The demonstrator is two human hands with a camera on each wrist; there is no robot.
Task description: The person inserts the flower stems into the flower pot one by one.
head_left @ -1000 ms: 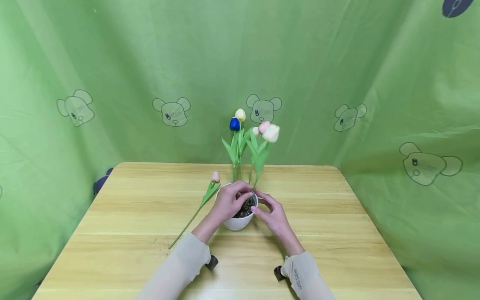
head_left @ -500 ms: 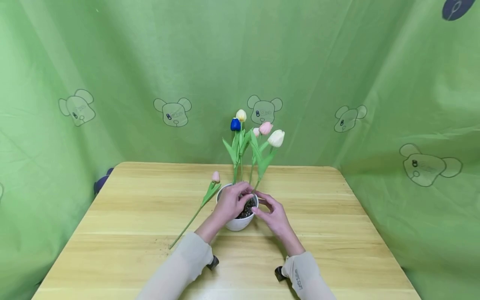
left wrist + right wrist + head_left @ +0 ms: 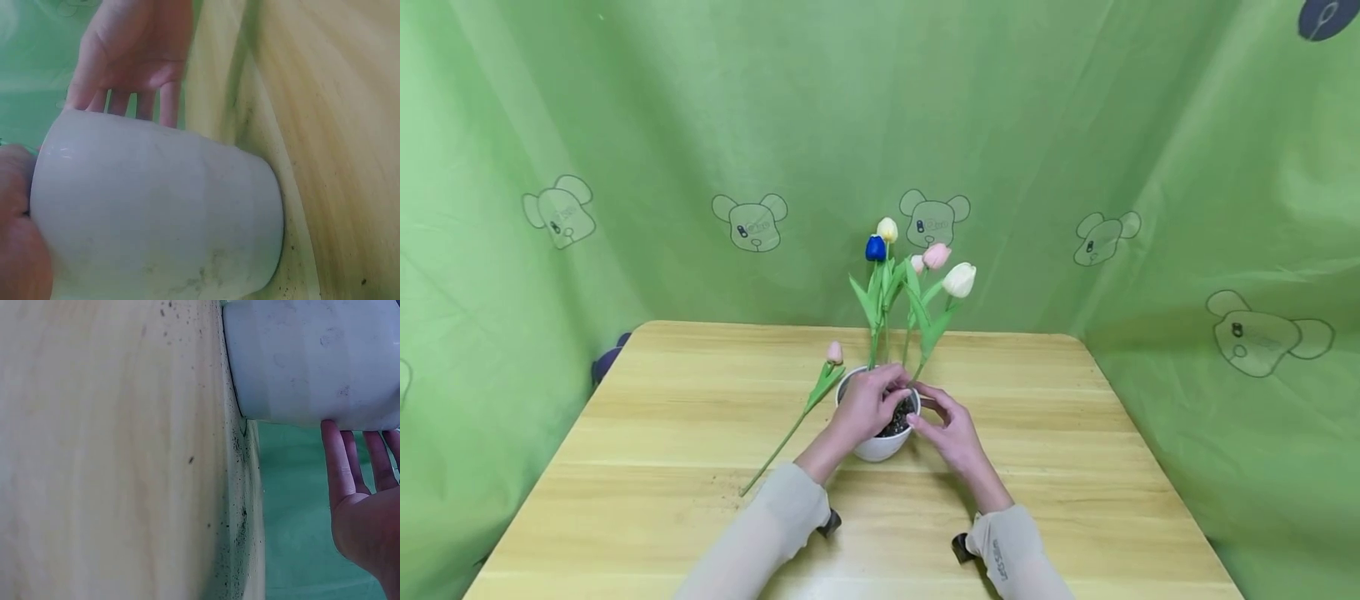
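Note:
A white flower pot (image 3: 878, 450) with dark soil stands mid-table and bears several tulips: blue (image 3: 876, 248), cream (image 3: 887, 230), pink (image 3: 936, 256) and white (image 3: 959, 281). The white one leans right, its stem running down to my left hand (image 3: 867, 404). That hand reaches over the rim with thumb and fingers curled in at the stem's foot; the fingertips are partly hidden. My right hand (image 3: 953, 429) grips the pot's right side, thumb at the rim and fingers (image 3: 339, 464) along the outer wall.
One pink tulip (image 3: 790, 429) lies on the wooden table (image 3: 1045, 450) left of the pot, its bloom toward the back. Soil crumbs (image 3: 726, 487) are scattered near its stem end. A green curtain (image 3: 820, 125) surrounds the table's back and sides.
The white tulip has swung to the right, away from the pink bloom beside it. Both hands stay in nearly the same place at the pot. The whole view has shifted slightly.

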